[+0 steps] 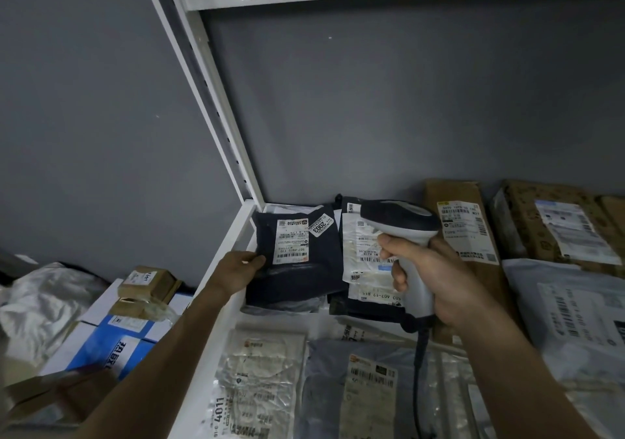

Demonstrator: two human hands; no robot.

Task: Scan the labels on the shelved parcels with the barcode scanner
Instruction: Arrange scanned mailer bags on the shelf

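A grey barcode scanner (404,232) with a dark head is gripped by its handle in my right hand (436,279); its head faces left toward a black parcel (297,279) standing tilted at the back left corner of the shelf. That parcel carries a white shipping label (291,241) and a small tag reading 2003 (321,225). My left hand (238,268) holds the parcel's left edge, thumb on its front. Behind the scanner lies another dark parcel with a crinkled white label (363,256).
Brown cardboard parcels (463,202) and grey bags (571,313) lie to the right on the white shelf (233,235). Clear and grey bagged parcels (260,377) lie nearer me. Left of the shelf frame, blue-white boxes (111,347) and small brown boxes (148,283) are stacked.
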